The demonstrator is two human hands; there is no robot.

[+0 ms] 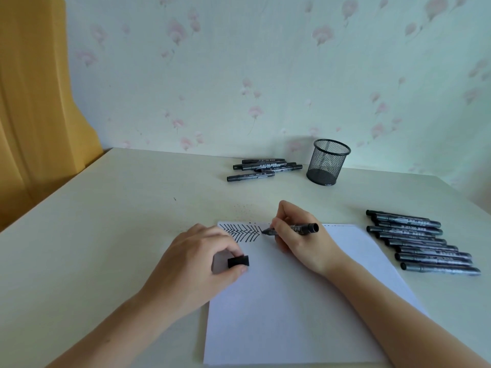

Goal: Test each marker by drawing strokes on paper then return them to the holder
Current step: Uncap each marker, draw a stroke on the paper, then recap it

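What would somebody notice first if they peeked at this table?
Probably the right hand holding a black marker with its tip on the white paper, beside a patch of black zigzag strokes. The left hand pinches the cap nearby. Far back stands a mesh holder.

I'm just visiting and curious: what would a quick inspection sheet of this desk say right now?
Surface: pale table, with small dark specks just behind the paper.
Job's things: white paper with black strokes at its top left; mesh holder upright with no markers in it; one marker pile left of the holder; a row of markers right of the paper.
Clutter: nothing seen.
Grippers: left hand rests on the paper and pinches a black cap; right hand holds an uncapped marker, tip on the paper.
Cables: nothing seen.
Surroundings: floral wallpaper; a yellow curtain at left.
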